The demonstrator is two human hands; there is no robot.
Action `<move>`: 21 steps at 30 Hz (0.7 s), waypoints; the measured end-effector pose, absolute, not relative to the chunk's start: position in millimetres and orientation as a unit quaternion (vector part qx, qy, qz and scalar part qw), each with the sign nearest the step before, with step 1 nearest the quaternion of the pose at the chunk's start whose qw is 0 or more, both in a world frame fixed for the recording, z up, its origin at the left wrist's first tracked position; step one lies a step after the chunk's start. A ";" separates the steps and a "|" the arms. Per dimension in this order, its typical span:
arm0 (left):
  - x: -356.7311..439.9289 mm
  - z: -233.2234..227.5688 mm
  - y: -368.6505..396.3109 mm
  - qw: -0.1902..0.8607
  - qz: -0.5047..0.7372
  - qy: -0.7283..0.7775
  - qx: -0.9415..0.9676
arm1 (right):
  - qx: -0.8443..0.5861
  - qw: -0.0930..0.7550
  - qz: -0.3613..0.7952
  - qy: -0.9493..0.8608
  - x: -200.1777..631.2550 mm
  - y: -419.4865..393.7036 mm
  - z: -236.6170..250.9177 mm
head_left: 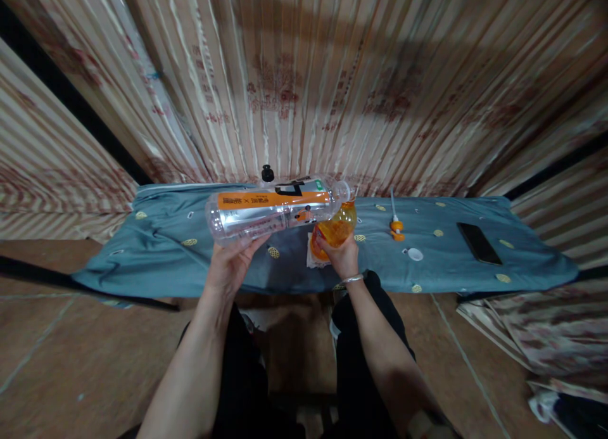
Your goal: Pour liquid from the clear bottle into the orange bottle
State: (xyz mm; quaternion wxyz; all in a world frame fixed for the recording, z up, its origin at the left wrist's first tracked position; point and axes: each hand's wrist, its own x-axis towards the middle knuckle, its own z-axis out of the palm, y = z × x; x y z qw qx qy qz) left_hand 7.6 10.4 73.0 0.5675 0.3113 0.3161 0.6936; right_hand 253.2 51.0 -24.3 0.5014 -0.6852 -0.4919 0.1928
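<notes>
My left hand [232, 261] supports a large clear plastic bottle [266, 211] from below, its fingers partly hidden behind the bottle. The bottle lies nearly sideways, tilted, with an orange and silver label; its open mouth is at the neck of an orange bottle [342, 225]. My right hand [344, 256] is wrapped round that orange bottle, which leans over a folded whitish cloth or tissue [315, 256]. I cannot tell whether liquid is flowing between the two. To the right lie an orange pump head [396, 229] with a pale tube and a small white round cap [415, 254].
A blue-green cloth with pineapple prints covers the narrow table [156, 236]. A black phone [479, 242] lies at its right. Behind the clear bottle shows a small black cap-like thing [267, 173]. Striped curtains [304, 78] hang close behind; dark metal bars [71, 97] slant at both sides.
</notes>
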 end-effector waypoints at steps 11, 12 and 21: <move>8.2 73.3 10.1 0.568 0.695 0.316 0.308 | -0.694 0.492 0.195 -0.489 253.2 51.2 -24.0; 8.2 73.4 10.1 0.567 0.696 0.315 0.309 | -0.695 0.491 0.195 -0.489 253.2 51.2 -23.7; 7.7 73.5 10.4 0.571 0.696 0.315 0.300 | -0.693 0.491 0.192 -0.492 253.3 52.2 -24.9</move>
